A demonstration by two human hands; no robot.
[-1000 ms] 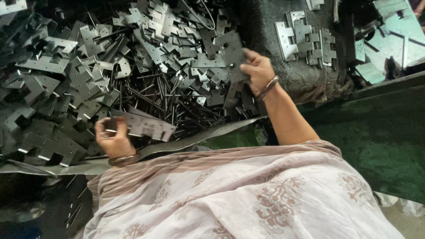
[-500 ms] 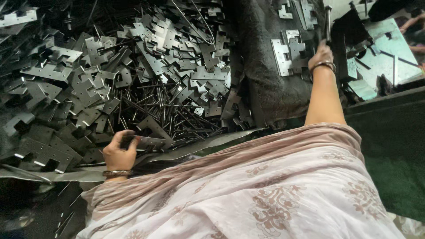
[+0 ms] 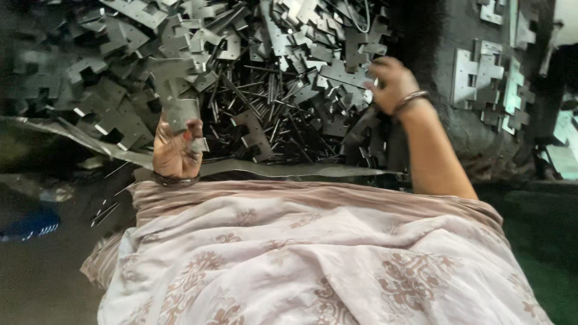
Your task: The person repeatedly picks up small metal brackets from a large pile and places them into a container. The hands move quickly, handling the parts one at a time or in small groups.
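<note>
Much of the dark heap of stamped metal plates (image 3: 289, 78) blurred into shadow toward its far-left side, and the person's patterned cloth (image 3: 313, 259) hid the heap's near edge along with both forearms' lower parts. The left hand (image 3: 176, 150) had its fingers clenched around a flat grey plate (image 3: 177, 99), held upright just above the heap's near-left part, whereas half a second earlier it had rested low with the plate lying flatter. The right hand (image 3: 391, 81) had come back from the sorted plates (image 3: 487, 84) at the far right onto the heap's right side, its fingers curled on a plate there, though whether it gripped one was hard to make out.
</note>
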